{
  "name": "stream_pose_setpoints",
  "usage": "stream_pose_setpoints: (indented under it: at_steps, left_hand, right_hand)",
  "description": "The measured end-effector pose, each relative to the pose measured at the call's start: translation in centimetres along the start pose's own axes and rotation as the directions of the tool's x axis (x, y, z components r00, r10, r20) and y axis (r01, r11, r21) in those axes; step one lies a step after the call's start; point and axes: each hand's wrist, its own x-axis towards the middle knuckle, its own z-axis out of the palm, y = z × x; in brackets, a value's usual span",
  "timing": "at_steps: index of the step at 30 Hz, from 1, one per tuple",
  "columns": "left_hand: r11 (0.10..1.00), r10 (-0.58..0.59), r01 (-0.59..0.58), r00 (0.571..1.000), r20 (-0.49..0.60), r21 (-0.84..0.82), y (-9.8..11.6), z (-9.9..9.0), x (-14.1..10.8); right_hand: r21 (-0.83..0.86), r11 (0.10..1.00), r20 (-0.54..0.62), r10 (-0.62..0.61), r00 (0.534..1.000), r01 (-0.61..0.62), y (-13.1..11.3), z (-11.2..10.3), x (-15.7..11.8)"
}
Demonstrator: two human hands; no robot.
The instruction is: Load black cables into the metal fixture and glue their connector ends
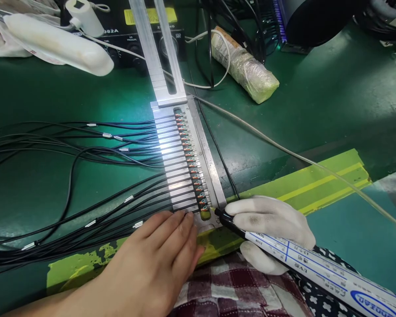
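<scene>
Several black cables (125,188) run from the left into a metal fixture (176,164), their stripped ends lined up in its dark slot. My bare left hand (165,259) lies palm down over the fixture's near end, fingers together, fingertips on the lowest cables; whether anything is under them is hidden. My right hand (273,229), in white finger covers, grips a white tube (303,259) with a black nozzle and blue print. The tube's tip is by the lowest cable ends, just right of my left fingertips.
A metal arm (163,53) rises from the fixture's far end. Behind it sits a black control box (132,44). A wrapped roll (244,66) lies beyond, and a pale cord (267,138) crosses the green table (317,101). Yellow-green tape (330,180) lines the near edge.
</scene>
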Motion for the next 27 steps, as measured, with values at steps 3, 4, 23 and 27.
stream_pose_setpoints:
  at_steps: [3,4,23,27]
  left_hand:
    - [1.000,0.008,-0.008,1.000,0.004,0.001,0.0,0.0,-0.1]
    - [1.000,0.010,-0.010,1.000,0.006,0.001,0.0,0.0,-0.1]
    - [0.998,-0.031,0.032,0.999,-0.017,0.052,0.4,1.0,-0.8]
    - [0.996,-0.081,0.082,0.996,-0.042,0.019,-0.1,0.0,-0.6]
  right_hand:
    - [0.020,1.000,-0.007,-0.010,1.000,0.010,0.2,0.1,-0.5]
    - [0.019,1.000,-0.014,-0.011,1.000,0.011,0.2,0.1,-0.7]
    - [0.002,1.000,-0.031,-0.019,0.999,0.019,0.3,0.5,-1.1]
    - [0.124,0.990,-0.133,0.078,0.988,-0.061,0.0,0.3,-1.3]
